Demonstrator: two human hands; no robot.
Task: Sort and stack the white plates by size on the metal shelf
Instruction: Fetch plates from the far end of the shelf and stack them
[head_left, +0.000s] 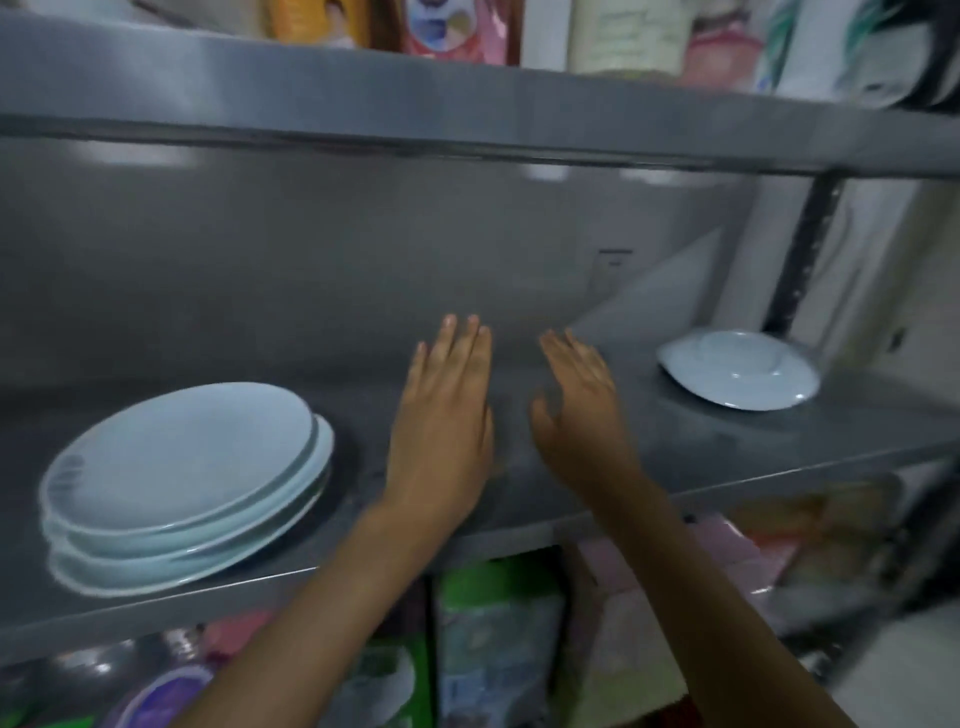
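A stack of three large white plates (182, 478) sits on the left of the grey metal shelf (727, 452), slightly staggered. At the right end lies a smaller white plate (737, 371), upside down with its foot ring up. My left hand (444, 415) and my right hand (579, 410) hover side by side over the bare middle of the shelf, fingers straight and holding nothing. Both hands are apart from the plates.
The shelf above (467, 114) hangs low over the working space and carries packaged goods. A dark upright post (802, 249) stands at the back right. Colourful packets (498, 649) fill the level below. The frame is blurred.
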